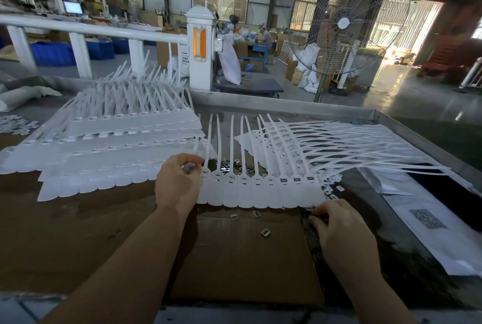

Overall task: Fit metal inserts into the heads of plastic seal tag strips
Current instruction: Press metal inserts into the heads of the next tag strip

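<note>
Joined row of seal tag strips (260, 190) flat on the surface (91, 232), heads up for loading. At its left end, left hand (177, 182) pinching the end strip, likely steadying. At its right corner, right hand (341, 229) curled, seemingly pinching a metal insert; loose inserts (265, 232) just below.

You get hard daylight glare from the doorway (407, 34) at two o'clock, a dim foreground, wide-angle bending at the edges, slight softness throughout.

A large standing fan (347, 23) rises beyond a white railing (86, 28).
</note>
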A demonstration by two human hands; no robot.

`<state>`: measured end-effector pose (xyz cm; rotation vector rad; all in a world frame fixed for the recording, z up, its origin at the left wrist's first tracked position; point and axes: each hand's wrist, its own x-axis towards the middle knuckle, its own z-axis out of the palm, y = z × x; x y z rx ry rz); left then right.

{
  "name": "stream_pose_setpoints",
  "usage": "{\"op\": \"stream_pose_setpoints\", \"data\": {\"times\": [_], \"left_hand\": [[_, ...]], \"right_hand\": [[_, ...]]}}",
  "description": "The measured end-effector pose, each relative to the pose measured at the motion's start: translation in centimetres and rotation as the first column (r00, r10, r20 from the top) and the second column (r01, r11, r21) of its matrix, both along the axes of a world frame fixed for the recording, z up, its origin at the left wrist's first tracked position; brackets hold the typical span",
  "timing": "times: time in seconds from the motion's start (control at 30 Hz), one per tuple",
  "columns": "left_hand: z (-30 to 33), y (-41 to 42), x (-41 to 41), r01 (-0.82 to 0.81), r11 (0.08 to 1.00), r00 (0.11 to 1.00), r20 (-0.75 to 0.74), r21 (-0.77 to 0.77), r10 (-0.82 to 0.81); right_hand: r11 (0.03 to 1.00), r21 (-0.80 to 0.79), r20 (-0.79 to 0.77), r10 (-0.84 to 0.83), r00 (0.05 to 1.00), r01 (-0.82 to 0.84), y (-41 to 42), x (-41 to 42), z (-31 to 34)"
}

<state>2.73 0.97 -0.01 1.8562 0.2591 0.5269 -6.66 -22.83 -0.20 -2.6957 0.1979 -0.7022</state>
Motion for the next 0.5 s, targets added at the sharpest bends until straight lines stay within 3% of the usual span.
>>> {"op": "stream_pose_setpoints", "data": {"times": [0.5], "left_hand": [[-0.01, 0.08, -0.32, -0.006, 1.000, 1.000, -0.011, 0.022, 0.006]], "right_hand": [[1.000, -0.024, 0.014, 0.014, 1.000, -0.013, 0.11, -0.22, -0.05]]}}
